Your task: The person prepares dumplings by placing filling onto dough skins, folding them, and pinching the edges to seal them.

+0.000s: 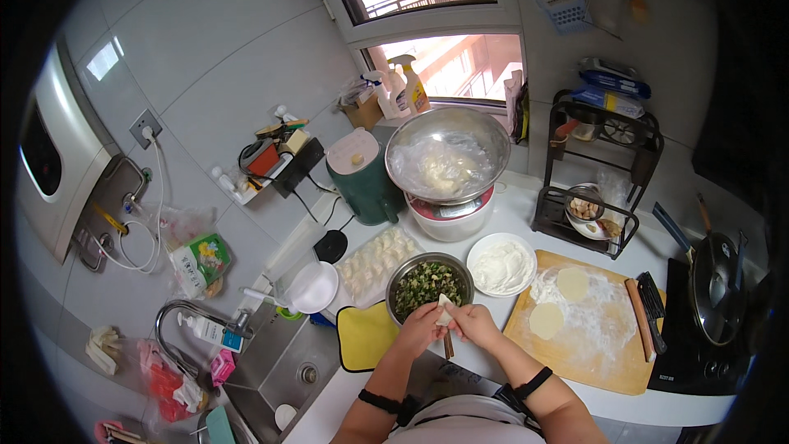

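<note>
My left hand (420,330) and my right hand (476,324) pinch a folded dumpling (443,310) between their fingertips. They are over the near rim of a steel bowl (391,291) that holds chopped green filling (428,285). Wooden chopsticks (449,346) stick out below my hands; their upper ends are hidden. Right of the bowl stands a white dish (473,250) of flour (505,264). Two round dough wrappers (573,285) (547,320) lie on a floured wooden board (607,377), with a rolling pin (640,320) along its right side. Behind the bowl sits a tray of shaped dumplings (377,264).
A cleaver-like knife (651,305) lies beside the rolling pin, near a black cooktop (678,376) with a pan (718,296). A large steel basin (397,166) rests on a white appliance (450,222). At left are a yellow cloth (368,338) and a sink (277,370).
</note>
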Available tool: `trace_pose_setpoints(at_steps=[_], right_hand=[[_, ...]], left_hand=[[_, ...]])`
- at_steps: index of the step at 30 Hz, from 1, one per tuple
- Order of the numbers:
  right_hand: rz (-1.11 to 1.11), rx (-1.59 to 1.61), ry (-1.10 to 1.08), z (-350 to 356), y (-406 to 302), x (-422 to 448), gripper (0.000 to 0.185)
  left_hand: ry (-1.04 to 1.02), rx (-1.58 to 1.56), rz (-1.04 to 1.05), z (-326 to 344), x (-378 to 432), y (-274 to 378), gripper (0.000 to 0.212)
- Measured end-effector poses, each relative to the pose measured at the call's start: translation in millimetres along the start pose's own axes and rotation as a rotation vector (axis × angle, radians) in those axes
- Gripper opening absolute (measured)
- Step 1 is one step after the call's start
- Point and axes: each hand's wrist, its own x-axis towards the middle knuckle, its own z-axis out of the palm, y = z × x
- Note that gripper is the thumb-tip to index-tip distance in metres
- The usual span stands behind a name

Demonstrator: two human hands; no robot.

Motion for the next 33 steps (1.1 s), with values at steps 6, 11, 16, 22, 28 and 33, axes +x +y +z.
trace_pose_setpoints(at_steps=[6, 11, 16, 22, 28, 33], right_hand=[[-0.177, -0.013, -0.01, -1.8, 7.3, 4.5, 0.039], [0.105, 0.023, -0.029, -7.3, -5.4, -5.7, 0.034], [-0.087, 0.168, -0.002, -17.1, 20.3, 4.5, 0.033], [-0.039, 0.156, 0.03, -23.4, 7.7, -6.9, 0.031], [-0.145, 0.144, 0.02, -26.8, 19.8, -4.7, 0.033], [-0.022, 0.119, 0.092, -33.0, 10.8, -11.0, 0.034]], left_hand=[[0.006, 0.063, -0.023, 8.4, -4.6, 9.2, 0.016], [0.004, 0.028, 0.014, 5.4, 2.8, -0.7, 0.015], [-0.016, 0.122, 0.06, 22.3, 8.5, -0.1, 0.018], [-0.001, 0.081, 0.117, 27.9, 8.5, -2.4, 0.027], [0.009, 0.078, 0.124, 23.0, 20.6, -12.6, 0.034], [0.047, 0.081, 0.139, 35.8, 9.7, -3.0, 0.031]])
